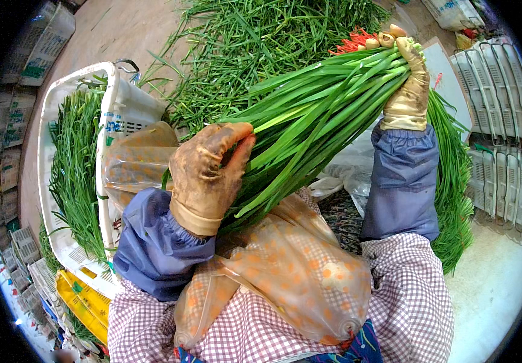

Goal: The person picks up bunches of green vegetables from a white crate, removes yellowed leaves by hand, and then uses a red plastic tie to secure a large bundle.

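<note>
A bunch of long green garlic chives (311,113) slants across my lap, its pale stem ends up at the right. My gloved right hand (404,77) grips the bunch around these stem ends. At the leafy end, the thumb and forefinger of my gloved left hand (213,170) come together on a yellowish leaf (277,121). A cluster of red ties (356,41) shows beside the right hand's fingertips; how it is held there cannot be made out. Both gloves are tan and soiled. Under the bunch, a clear apron with orange dots (288,272) covers my lap.
Loose chive leaves (261,50) are heaped on the floor ahead. At left stands a white plastic crate (109,104) holding chives, with a yellow crate (84,304) nearby. More chives (451,195) lie at right, near a white board (447,77) and stacked crates (497,90).
</note>
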`<state>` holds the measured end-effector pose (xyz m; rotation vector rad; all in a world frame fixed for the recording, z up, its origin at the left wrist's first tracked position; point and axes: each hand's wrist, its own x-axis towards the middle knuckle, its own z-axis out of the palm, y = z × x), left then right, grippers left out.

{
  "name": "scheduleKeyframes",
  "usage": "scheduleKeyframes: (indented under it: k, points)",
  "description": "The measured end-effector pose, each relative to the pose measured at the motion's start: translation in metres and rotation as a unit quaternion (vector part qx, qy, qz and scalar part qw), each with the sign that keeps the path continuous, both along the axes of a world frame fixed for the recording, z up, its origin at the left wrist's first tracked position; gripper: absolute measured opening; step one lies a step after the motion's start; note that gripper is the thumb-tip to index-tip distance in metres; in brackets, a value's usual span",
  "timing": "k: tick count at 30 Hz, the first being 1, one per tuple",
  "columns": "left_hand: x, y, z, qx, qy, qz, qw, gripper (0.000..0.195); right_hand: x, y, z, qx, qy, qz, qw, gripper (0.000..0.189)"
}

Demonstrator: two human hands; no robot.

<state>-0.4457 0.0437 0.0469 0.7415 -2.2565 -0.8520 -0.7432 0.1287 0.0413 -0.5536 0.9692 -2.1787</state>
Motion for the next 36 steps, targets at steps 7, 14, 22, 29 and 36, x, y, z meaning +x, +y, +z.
scheduleKeyframes:
  k: [7, 14, 22, 29, 36]
  points:
    - [-0.001, -0.001, 0.008, 0.004, 0.010, 0.007, 1.000, 0.013, -0.004, -0.002, -0.005, 0.009, -0.021, 0.029, 0.999, 0.031]
    - [-0.005, -0.011, 0.011, 0.338, 0.175, -0.027, 0.924, 0.007, 0.005, -0.007, -0.007, 0.002, -0.008, 0.040, 0.999, 0.034]
    - [-0.036, -0.029, 0.018, 0.635, 0.360, -0.264, 0.630, 0.010, 0.019, -0.011, 0.001, -0.011, -0.002, 0.074, 0.997, 0.035]
    - [-0.062, -0.040, 0.044, 0.610, 0.377, -0.334, 0.611, 0.020, 0.035, -0.015, 0.006, 0.005, 0.058, 0.083, 0.995, 0.030]
    - [-0.065, -0.059, 0.076, 0.594, 0.457, -0.331, 0.573, 0.014, 0.048, -0.020, -0.004, 0.036, 0.020, 0.044, 0.998, 0.023]
